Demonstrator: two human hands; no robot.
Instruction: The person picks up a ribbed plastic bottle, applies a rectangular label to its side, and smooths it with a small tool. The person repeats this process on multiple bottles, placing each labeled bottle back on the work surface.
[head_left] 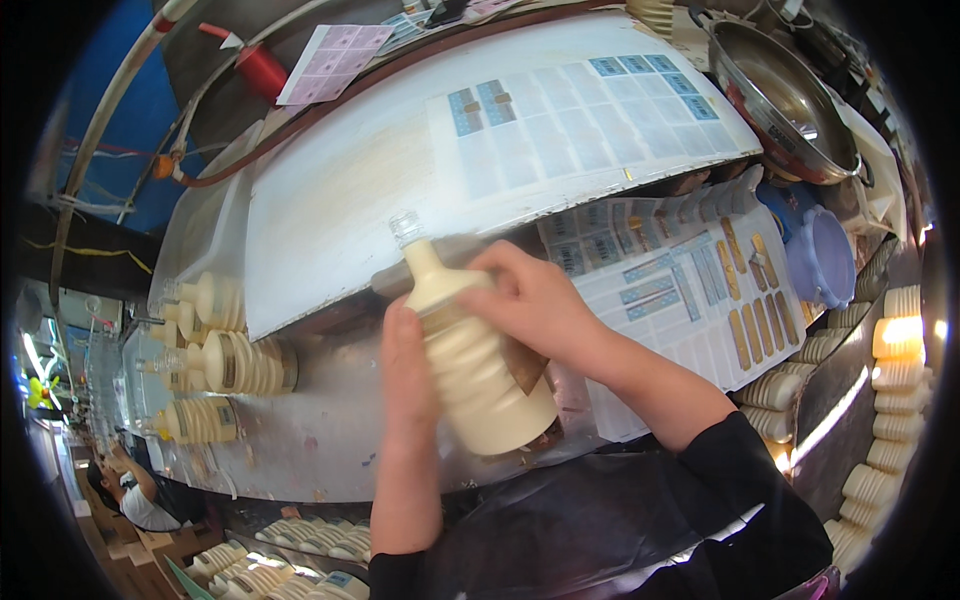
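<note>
Both hands gripping cream ribbed bottle (pixel 478 360) tilted over bench (pixel 330 440): left hand (pixel 405 365) clasping its side, right hand (pixel 535 300) pressing its shoulder. Label sheets (pixel 690 300) lying right.

Both hands on cream ribbed bottle (pixel 478 365), tilted, clear cap far-left. Left hand (pixel 405 365) along side, right hand (pixel 535 300) over shoulder. Label sheets (pixel 690 300) right; labelled bottles (pixel 235 365) lying left.
</note>
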